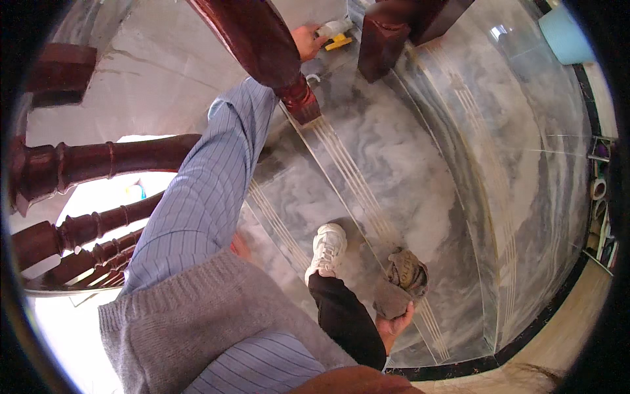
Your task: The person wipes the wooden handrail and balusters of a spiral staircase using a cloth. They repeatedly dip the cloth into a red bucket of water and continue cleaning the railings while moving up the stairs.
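My left arm, in a blue striped sleeve, reaches up past a dark red wooden baluster (pixel 266 44). Beyond that post, my left hand (pixel 306 42) grips a whitish bottle with a yellow part (pixel 338 41), perhaps a spray bottle; the baluster covers my wrist. Lower right, my right hand (pixel 395 326) holds a bunched grey-brown cloth (pixel 401 285) that bears some writing. The cloth is over a marble-patterned stair tread (pixel 374 147), by its grooved strips. Whether it presses on the tile I cannot tell.
My white shoe (pixel 327 248) stands on a step. More turned balusters (pixel 118 157) line the left side, and a square wooden post (pixel 381 47) stands at the top. A light blue bucket (pixel 566 37) is at upper right. Small items (pixel 598 189) sit along the right edge.
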`<state>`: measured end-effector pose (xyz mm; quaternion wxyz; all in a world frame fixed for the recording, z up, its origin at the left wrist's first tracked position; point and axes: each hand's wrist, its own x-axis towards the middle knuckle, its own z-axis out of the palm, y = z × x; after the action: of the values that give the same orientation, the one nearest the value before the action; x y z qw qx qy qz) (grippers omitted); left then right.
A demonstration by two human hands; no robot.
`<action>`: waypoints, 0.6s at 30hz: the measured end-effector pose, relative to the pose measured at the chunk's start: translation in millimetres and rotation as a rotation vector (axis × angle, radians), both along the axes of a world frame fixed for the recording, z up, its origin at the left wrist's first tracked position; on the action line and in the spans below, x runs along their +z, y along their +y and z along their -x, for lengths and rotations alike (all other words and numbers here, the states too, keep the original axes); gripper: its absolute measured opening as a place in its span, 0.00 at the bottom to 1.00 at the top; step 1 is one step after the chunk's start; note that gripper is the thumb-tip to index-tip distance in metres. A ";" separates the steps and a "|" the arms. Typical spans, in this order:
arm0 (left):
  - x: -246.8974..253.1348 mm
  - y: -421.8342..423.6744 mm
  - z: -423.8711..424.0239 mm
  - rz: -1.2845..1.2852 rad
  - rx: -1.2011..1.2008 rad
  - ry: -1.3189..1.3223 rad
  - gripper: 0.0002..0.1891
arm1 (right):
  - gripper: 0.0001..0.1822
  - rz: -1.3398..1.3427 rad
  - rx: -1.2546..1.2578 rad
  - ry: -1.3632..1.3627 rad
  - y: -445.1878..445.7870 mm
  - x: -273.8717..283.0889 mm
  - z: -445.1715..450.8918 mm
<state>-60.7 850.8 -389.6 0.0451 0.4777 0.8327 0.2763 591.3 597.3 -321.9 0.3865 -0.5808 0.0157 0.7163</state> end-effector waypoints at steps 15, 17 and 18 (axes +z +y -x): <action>-2.5 -58.9 29.5 0.289 0.006 0.104 0.20 | 0.29 0.027 -0.006 0.040 -8.1 1.0 31.3; -4.1 -60.1 31.6 0.243 0.041 0.142 0.20 | 0.30 0.036 0.062 0.082 -11.3 -6.8 25.2; -6.8 -59.4 30.3 0.223 0.051 0.155 0.21 | 0.30 0.045 0.098 0.096 -11.1 -6.9 22.9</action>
<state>-91.1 791.4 -396.3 0.0262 0.4684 0.8711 0.1452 568.4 586.2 -328.8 0.3366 -0.5541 0.0218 0.7610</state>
